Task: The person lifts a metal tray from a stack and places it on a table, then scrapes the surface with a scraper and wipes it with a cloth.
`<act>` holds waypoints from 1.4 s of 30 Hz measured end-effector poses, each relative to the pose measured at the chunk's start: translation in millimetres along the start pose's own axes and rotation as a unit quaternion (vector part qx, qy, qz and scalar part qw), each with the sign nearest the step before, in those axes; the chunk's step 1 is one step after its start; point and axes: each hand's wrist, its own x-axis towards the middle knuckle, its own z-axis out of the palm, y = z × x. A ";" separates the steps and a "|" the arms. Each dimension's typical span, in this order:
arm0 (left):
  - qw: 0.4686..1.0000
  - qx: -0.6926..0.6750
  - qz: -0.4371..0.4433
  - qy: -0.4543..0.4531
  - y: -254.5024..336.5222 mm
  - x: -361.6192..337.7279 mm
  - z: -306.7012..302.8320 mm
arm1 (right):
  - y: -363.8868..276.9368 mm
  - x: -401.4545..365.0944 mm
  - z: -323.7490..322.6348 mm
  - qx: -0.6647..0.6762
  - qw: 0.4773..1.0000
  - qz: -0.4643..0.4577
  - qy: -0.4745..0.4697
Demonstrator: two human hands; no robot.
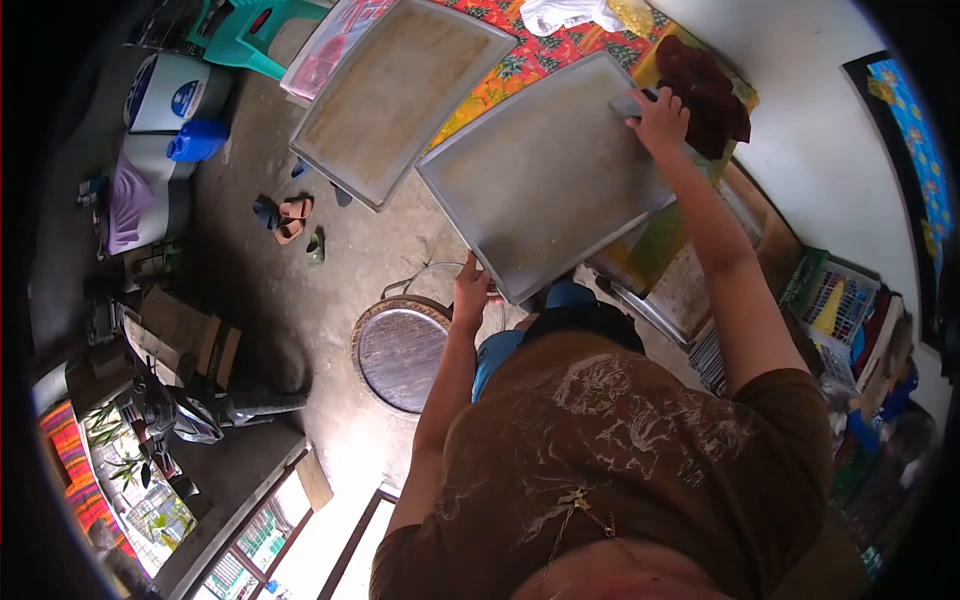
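A large grey metal baking tray (545, 170) lies tilted in front of me, its far end against a table. My left hand (472, 292) is closed on the tray's near left corner. Over the far right corner, my right hand (660, 122) grips a small flat grey scraper (627, 104) with a dark edge, pressed to the tray's surface. The fingers partly hide this tool. A second baking tray (395, 95), browner with residue, lies just left of the first. Beneath both spreads a red and yellow patterned tablecloth (560, 38).
A dark red cloth (700, 95) hangs beside my right hand. Near my left arm stands a round wooden stool (402, 355). Sandals (293, 220) lie on the concrete floor. Baskets (840, 310) with mixed goods line the right wall, and a cardboard box (180, 340) sits left.
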 end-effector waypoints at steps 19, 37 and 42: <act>0.999 -0.026 -0.030 0.029 7.1 -9.2 5.1 | -38.5 64.0 23.2 0.045 0.997 0.059 0.008; 0.997 -0.070 -0.022 0.021 0.4 -13.1 17.2 | -66.9 110.5 30.2 0.075 0.944 -0.299 0.115; 0.998 -0.054 -0.016 0.011 -6.6 -11.5 15.1 | -87.8 117.0 30.5 0.063 0.942 -0.316 0.092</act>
